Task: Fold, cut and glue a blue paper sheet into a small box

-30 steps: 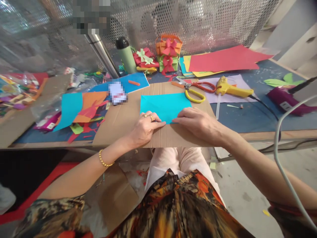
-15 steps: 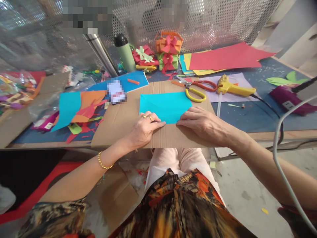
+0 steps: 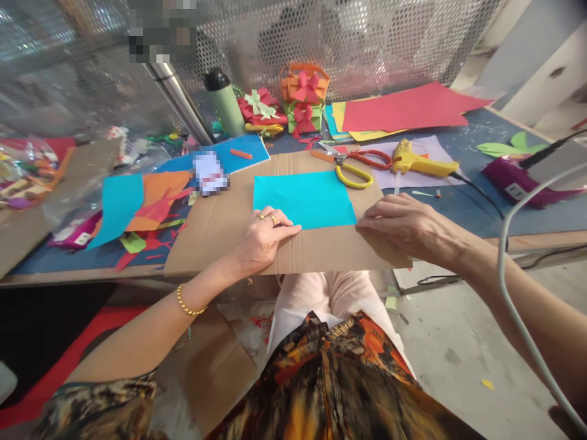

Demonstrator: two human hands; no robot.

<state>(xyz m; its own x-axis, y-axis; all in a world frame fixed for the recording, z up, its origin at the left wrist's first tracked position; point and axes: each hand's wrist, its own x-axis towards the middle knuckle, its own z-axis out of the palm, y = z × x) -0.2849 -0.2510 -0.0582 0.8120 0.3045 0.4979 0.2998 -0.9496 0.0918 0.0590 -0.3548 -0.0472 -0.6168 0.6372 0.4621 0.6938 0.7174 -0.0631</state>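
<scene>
So on my feed there's 1 turquoise sheet [image 3: 300, 198] lying flat mid-cardboard [image 3: 220, 235], near the tabletop's [image 3: 463, 217] front edge. My left hand [image 3: 266, 239] covers the sheet's near-left corner, index straight, other fingers curled. My right hand's [image 3: 408, 226] fingertips bunch at its near-right corner. Can't tell if either actually grips it. Scissors [image 3: 342, 159] sit across the cardboard's far-right corner.
</scene>
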